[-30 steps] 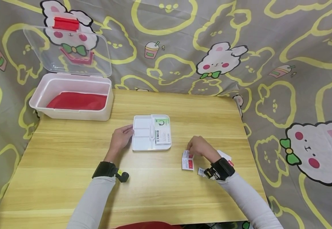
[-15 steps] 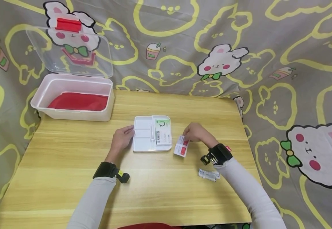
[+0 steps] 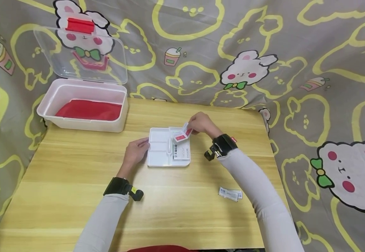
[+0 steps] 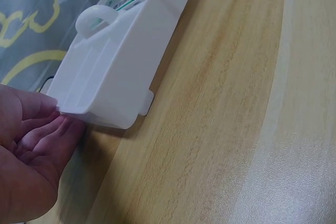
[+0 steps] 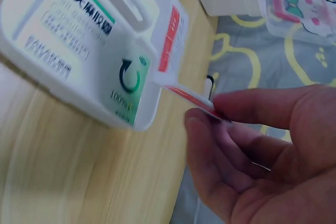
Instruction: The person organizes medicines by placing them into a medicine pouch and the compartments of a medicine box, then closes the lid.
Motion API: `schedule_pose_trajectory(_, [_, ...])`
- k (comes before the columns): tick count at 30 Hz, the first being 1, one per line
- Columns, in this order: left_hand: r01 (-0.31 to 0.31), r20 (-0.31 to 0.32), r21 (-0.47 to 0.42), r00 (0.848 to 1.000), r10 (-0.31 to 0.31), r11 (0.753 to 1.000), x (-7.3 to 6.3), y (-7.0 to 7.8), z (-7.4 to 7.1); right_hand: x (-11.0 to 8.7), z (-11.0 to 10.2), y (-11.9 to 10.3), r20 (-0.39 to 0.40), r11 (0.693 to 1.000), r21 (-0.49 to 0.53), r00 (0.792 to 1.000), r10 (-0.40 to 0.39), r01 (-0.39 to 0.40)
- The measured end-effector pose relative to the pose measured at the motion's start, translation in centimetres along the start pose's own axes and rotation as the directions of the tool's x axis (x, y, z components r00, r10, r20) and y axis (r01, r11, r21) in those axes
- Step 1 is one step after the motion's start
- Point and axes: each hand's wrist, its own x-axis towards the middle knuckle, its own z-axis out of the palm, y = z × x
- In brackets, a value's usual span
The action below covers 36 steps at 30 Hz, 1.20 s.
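Observation:
My left hand [image 3: 135, 151] grips the left rim of a white divided tray [image 3: 158, 159], thumb over the edge and fingers against the outer wall in the left wrist view. The tray has a raised loop handle [image 4: 97, 20] in its middle. In its right compartment lies a white and green medicine box [image 3: 181, 153] with printed lettering. My right hand [image 3: 201, 123] pinches a thin folded white-and-red packet [image 3: 181, 137] at one end, between thumb and fingertips. The packet hangs bent in a V over the far end of the medicine box.
Several narrow blue-and-white packets [image 3: 229, 193] lie on the wooden table [image 3: 169, 210] at front right. A translucent bin [image 3: 84, 124] with red material [image 3: 89, 110] inside stands at the back left, its clear lid [image 3: 84, 57] raised. A patterned cloth [image 3: 198, 45] hangs behind.
My right hand has lifted the folded white-and-red packet from the table at the right and carried it left and away from me, over the tray. The left hand stays at the tray's rim.

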Motion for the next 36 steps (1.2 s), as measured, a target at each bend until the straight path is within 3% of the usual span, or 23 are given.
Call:
schedule_pose_trajectory(8, [0.016,0.006,0.017,1.000,-0.016,1.000,-0.2,0.3,0.1,2.1,2.5,-3.0,-0.084,0.998,-0.057,0.996,-0.002,-0.002])
schedule_pose_trajectory(14, [0.018,0.000,0.021,1.000,-0.018,1.000,-0.2,0.2,0.0,3.0,5.7,-3.8,-0.139,0.992,-0.125,0.990,-0.029,0.012])
schedule_pose_trajectory(22, [0.024,-0.001,0.008,1.000,-0.024,1.000,-0.1,0.2,0.1,3.7,9.2,-3.7,-0.269,0.985,-0.155,0.957,-0.110,0.070])
schedule_pose_trajectory(36, [0.016,0.005,0.016,1.000,-0.016,1.000,0.0,0.3,0.1,2.9,11.7,-4.4,-0.288,0.959,-0.257,0.938,-0.193,0.118])
